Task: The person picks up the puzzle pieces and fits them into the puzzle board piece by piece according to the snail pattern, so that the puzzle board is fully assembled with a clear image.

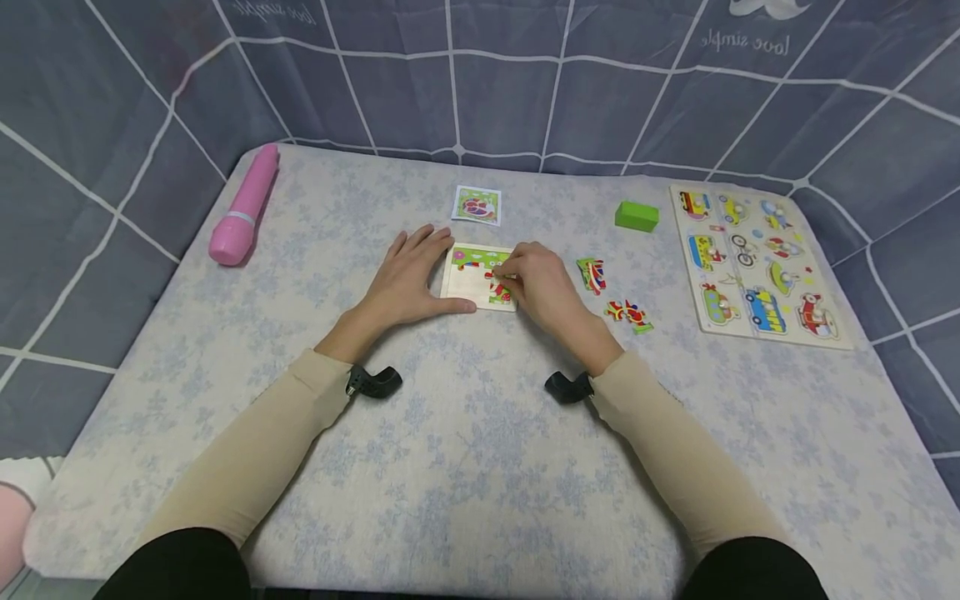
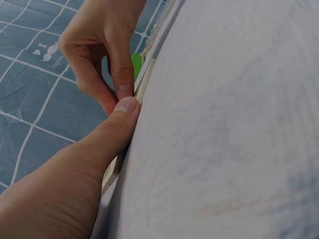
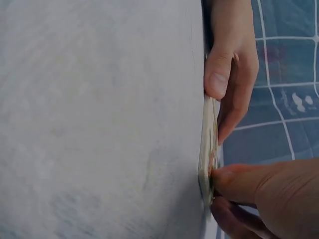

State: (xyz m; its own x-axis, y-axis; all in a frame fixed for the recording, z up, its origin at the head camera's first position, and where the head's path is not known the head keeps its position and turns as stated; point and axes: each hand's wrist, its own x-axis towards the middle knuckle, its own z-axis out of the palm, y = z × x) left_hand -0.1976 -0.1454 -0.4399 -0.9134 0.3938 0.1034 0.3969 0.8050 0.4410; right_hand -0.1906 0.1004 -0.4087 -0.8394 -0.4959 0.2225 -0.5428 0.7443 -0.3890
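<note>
A small wooden jigsaw tray [image 1: 459,287], partly filled with green, red and white pieces, lies in front of me in the head view. My left hand [image 1: 408,275] is spread along its left side, thumb straight on the near edge, fingers at the far left corner. My right hand [image 1: 546,283] reaches over the tray's right side, thumb and fingertips pinching a small puzzle piece [image 1: 491,275], mostly covered by the fingers. To the right lie loose puzzle pieces, one group [image 1: 592,275] green, red and striped, another [image 1: 630,315] red and yellow. In the right wrist view the tray [image 3: 205,144] appears edge-on.
A picture card [image 1: 477,205] lies beyond the tray. Farther right are a green block [image 1: 637,216] and a wooden vehicle puzzle board [image 1: 750,258]. A pink cylindrical object [image 1: 243,208] lies at the far left. A grey tile-patterned curtain [image 1: 502,100] borders the table.
</note>
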